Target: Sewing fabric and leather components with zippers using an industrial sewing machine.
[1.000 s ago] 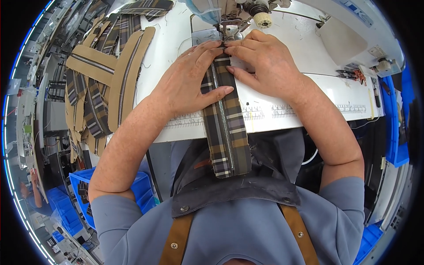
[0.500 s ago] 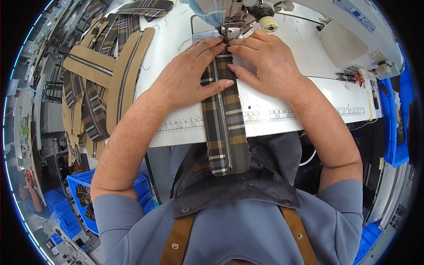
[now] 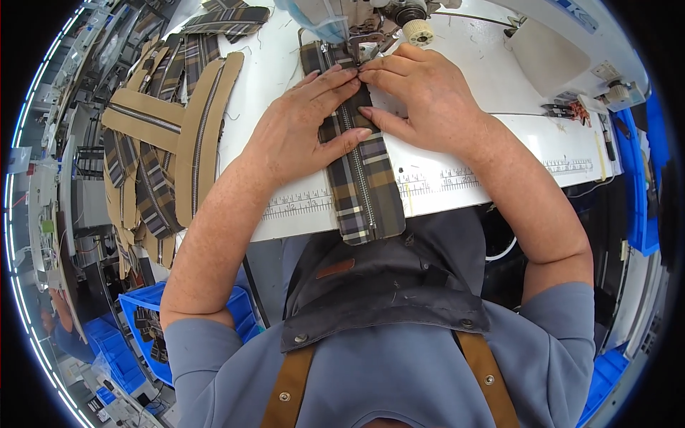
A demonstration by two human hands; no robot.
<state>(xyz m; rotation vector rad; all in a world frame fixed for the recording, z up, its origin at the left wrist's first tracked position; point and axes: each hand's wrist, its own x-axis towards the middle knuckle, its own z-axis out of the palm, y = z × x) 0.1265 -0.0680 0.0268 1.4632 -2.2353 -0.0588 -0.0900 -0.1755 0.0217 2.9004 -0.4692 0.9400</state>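
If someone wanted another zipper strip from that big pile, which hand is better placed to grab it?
Probably the left hand: the pile of zipper strips lies on that side, nearer to it. The right hand is farther off, across the plaid strip. The left hand rests on that strip, though.

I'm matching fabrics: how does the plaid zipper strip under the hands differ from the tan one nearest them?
The plaid strip is checked; the tan strip shows plain tan fabric. The left hand and right hand touch the plaid strip, while the tan strip lies on the pile, clear of both. Both have a metallic-looking zipper running lengthwise.
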